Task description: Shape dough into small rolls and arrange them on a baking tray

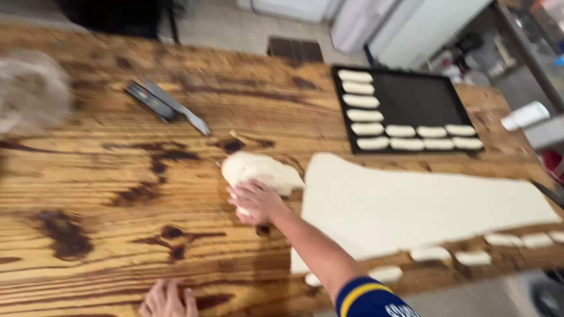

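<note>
While one tray holds eleven dough pieces.

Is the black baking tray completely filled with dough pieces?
No, the black baking tray holds dough pieces only along its left and near edges; its middle is bare.

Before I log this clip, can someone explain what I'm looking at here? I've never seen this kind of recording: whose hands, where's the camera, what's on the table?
There is no machine: a person works bare-handed, and the single camera sits on their head, looking down. The picture is motion-blurred. The right hand reaches out and presses on a pale lump of dough; whether it grips it is unclear. The left hand rests flat on the knotty brown wooden table at the bottom edge. To the right lies a large flat sheet of rolled dough, with small cut dough pieces along its near edge. Farther back, a black rectangular baking tray holds rows of shaped pieces. A metal-bladed scraper lies to the left.
</note>
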